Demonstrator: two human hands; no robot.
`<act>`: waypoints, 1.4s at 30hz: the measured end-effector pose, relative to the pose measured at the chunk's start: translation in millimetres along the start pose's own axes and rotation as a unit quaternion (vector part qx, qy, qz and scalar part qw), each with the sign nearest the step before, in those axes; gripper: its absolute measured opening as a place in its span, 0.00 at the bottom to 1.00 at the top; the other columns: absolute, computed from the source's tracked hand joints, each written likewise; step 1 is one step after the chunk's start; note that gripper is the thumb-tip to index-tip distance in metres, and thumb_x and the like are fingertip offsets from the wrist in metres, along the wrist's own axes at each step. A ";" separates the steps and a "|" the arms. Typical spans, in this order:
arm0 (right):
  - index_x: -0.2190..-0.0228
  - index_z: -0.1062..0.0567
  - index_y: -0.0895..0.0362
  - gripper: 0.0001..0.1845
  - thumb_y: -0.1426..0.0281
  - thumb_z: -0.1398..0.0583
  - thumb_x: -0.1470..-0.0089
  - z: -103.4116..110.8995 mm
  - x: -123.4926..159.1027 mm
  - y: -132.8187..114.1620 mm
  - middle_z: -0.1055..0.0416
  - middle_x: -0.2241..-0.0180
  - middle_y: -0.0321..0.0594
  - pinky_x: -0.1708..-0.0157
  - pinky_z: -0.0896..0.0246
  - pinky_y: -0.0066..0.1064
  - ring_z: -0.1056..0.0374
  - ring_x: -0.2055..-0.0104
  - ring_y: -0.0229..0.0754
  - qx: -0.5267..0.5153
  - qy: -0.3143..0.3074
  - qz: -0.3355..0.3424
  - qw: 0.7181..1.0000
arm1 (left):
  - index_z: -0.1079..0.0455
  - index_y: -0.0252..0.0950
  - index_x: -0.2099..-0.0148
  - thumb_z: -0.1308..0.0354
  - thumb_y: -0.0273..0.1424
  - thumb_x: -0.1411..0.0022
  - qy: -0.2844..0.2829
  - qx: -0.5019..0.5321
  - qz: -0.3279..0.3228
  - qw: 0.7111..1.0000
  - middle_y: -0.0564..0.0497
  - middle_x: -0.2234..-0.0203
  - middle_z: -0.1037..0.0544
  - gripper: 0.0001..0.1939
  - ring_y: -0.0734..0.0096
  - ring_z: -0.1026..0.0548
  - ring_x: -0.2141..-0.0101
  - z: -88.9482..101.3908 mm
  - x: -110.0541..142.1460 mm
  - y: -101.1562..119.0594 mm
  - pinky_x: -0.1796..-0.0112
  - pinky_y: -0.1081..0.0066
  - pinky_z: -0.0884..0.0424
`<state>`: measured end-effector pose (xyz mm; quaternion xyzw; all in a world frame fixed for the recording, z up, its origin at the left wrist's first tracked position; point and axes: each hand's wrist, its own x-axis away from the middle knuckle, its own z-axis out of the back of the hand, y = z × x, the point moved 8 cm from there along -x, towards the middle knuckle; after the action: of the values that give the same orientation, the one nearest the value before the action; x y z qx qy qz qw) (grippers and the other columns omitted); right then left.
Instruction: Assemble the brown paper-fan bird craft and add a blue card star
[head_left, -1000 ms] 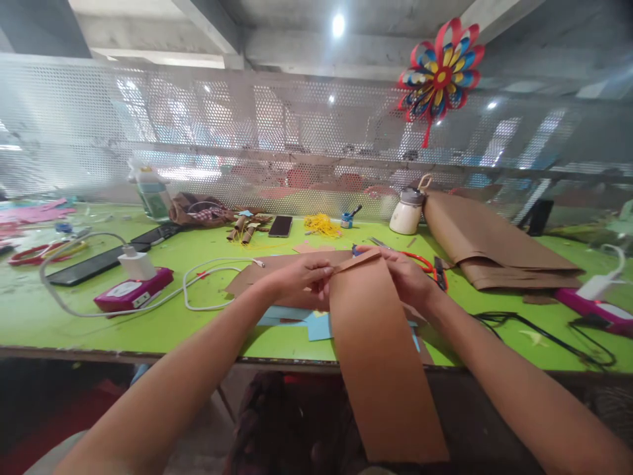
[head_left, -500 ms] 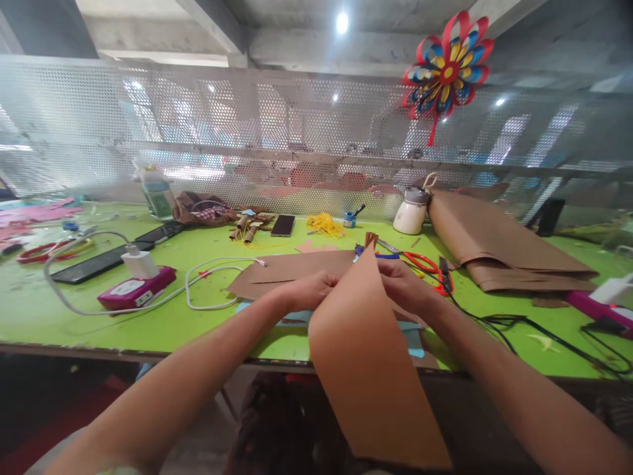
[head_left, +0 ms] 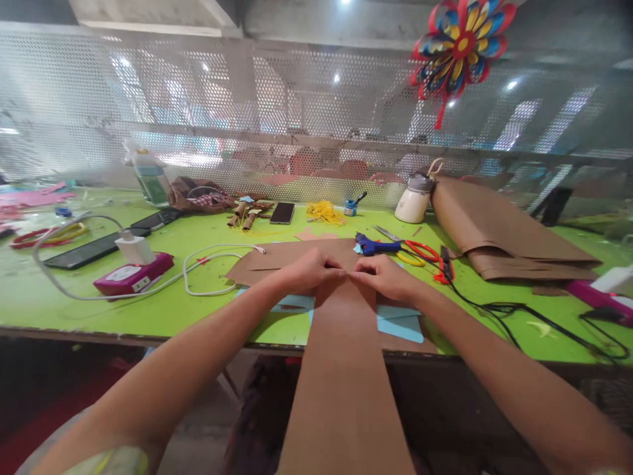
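A long strip of brown paper [head_left: 346,376] runs from the table toward me and hangs over the front edge. My left hand [head_left: 316,270] pinches its far end from the left. From the right, my right hand [head_left: 380,274] pinches the same end, the fingertips of both hands nearly touching. Beneath lie a larger brown paper sheet [head_left: 277,257] and light blue paper pieces [head_left: 400,323]. Just beyond my right hand rest a blue glue gun [head_left: 376,245] and scissors with orange handles [head_left: 420,249].
A magenta power strip [head_left: 133,274] with a white charger [head_left: 134,249] and cable sits left. Along the back are a phone [head_left: 282,213], yellow string [head_left: 324,212] and a white bottle [head_left: 413,199]. Folded brown paper [head_left: 514,231] lies right, near black cords [head_left: 499,309].
The strip was raised and curled with its far end pointing up; now it lies flatter and straighter. My hands have come down and closer together at its end. The view has tilted downward.
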<state>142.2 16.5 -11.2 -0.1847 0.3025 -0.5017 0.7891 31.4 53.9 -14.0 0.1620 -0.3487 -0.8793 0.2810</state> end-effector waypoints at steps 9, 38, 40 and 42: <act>0.73 0.23 0.58 0.06 0.70 0.41 0.48 -10.8 -4.4 1.8 0.27 0.71 0.40 0.71 0.46 0.28 0.35 0.68 0.39 0.128 0.011 0.013 0.992 | 0.23 0.31 0.68 0.44 0.34 0.48 0.021 -0.116 -0.003 0.993 0.50 0.74 0.24 0.12 0.72 0.31 0.72 2.8 -9.1 -18.7 0.70 0.75 0.39; 0.72 0.31 0.57 0.05 0.72 0.46 0.46 -18.0 8.3 -3.2 0.33 0.68 0.42 0.71 0.54 0.30 0.38 0.65 0.41 0.309 -0.036 0.087 0.946 | 0.26 0.35 0.69 0.47 0.25 0.51 -0.040 -0.273 0.024 0.961 0.53 0.76 0.24 0.09 0.74 0.33 0.77 12.7 4.4 -13.4 0.75 0.75 0.43; 0.71 0.31 0.58 0.06 0.71 0.46 0.45 -19.6 9.9 -4.6 0.33 0.68 0.43 0.72 0.55 0.31 0.39 0.66 0.42 0.352 -0.041 0.090 0.931 | 0.27 0.35 0.68 0.46 0.26 0.51 -0.045 -0.299 0.013 0.953 0.52 0.76 0.24 0.08 0.74 0.33 0.77 11.7 7.1 -9.1 0.75 0.75 0.43; 0.71 0.31 0.58 0.08 0.69 0.47 0.44 -20.9 11.6 -6.5 0.33 0.68 0.43 0.73 0.57 0.31 0.39 0.67 0.41 0.393 -0.043 0.095 0.913 | 0.28 0.36 0.68 0.46 0.27 0.51 -0.045 -0.317 -0.003 0.947 0.52 0.76 0.25 0.07 0.73 0.33 0.77 11.0 8.4 -7.4 0.76 0.74 0.44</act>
<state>127.6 3.5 -26.3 0.1491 0.0630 -0.4941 0.8542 16.6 59.0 -12.3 0.0261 -0.0634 -0.9518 0.2990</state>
